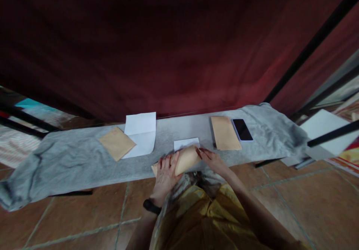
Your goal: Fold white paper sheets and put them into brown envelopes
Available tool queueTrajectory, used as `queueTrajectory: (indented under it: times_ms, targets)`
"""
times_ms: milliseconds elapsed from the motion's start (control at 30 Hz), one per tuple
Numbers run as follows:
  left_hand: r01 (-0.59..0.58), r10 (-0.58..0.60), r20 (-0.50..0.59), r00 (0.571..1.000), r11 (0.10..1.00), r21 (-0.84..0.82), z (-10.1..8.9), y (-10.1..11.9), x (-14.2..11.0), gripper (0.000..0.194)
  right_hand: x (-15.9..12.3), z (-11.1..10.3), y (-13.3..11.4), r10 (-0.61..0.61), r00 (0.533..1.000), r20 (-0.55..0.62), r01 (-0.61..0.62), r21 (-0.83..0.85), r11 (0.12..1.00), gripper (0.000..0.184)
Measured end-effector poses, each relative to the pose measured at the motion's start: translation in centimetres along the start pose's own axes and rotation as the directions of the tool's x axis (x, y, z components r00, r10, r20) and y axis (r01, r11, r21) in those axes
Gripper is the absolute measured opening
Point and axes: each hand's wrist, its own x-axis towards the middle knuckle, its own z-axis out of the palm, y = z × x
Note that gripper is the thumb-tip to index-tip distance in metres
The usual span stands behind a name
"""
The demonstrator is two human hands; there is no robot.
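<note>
A brown paper envelope [186,159] lies at the front edge of the cloth-covered bench, its middle bowed upward between my hands. My left hand [166,169] rests on its left part, fingers stretched out and pressing down. At the envelope's right end, my right hand [212,161] touches the edge with its fingertips; the fingers are partly bent, and whether they pinch the paper is hard to see. Just behind the envelope a folded white paper [186,143] shows, its near part hidden by the envelope.
A second brown envelope [117,143] overlaps a creased white sheet [141,132] on the left. To the right lie another brown envelope [225,133] and a phone [242,130]. Grey cloth [84,156] covers the narrow bench. Behind hangs a dark red curtain [179,63]; black bars [311,48] slant at both sides.
</note>
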Motion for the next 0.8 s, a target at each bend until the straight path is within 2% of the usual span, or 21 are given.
queueTrajectory:
  times_ms: [67, 167, 233, 333, 467, 633, 800]
  targets:
    - [0.047, -0.047, -0.003, 0.999, 0.999, -0.005, -0.1, -1.1, -0.6, 0.101, 0.3, 0.0, 0.2, -0.011, 0.999, 0.033, 0.015, -0.129, 0.992, 0.031]
    - [0.127, -0.127, 0.007, 0.992, 0.992, 0.002, -0.4, -2.1, -1.9, 0.103, 1.4, 0.7, 0.4, 0.076, 0.992, -0.105, -0.109, -0.356, 0.928, 0.026]
    - [0.170, -0.170, 0.015, 0.985, 0.985, 0.017, -0.7, -2.3, -2.8, 0.104, 2.4, 1.5, 0.1, 0.137, 0.972, -0.192, -0.216, -0.495, 0.841, 0.030]
    - [0.202, -0.203, 0.020, 0.979, 0.979, 0.036, -1.0, -2.5, -3.8, 0.105, 3.9, 2.9, -0.5, 0.192, 0.961, -0.199, -0.275, -0.613, 0.741, 0.043]
    - [0.229, -0.230, 0.004, 0.973, 0.971, 0.064, -0.9, -2.6, -4.7, 0.105, 5.2, 4.1, -0.6, 0.236, 0.943, -0.235, -0.332, -0.621, 0.710, 0.047]
    - [0.251, -0.251, -0.008, 0.968, 0.966, 0.055, -0.5, -2.8, -5.0, 0.103, 5.5, 4.6, 0.1, 0.217, 0.934, -0.283, -0.337, -0.505, 0.795, 0.042]
    - [0.254, -0.254, -0.004, 0.967, 0.967, 0.032, -0.7, -2.6, -4.9, 0.105, 5.4, 5.0, 0.7, 0.207, 0.938, -0.279, -0.304, -0.372, 0.877, 0.044]
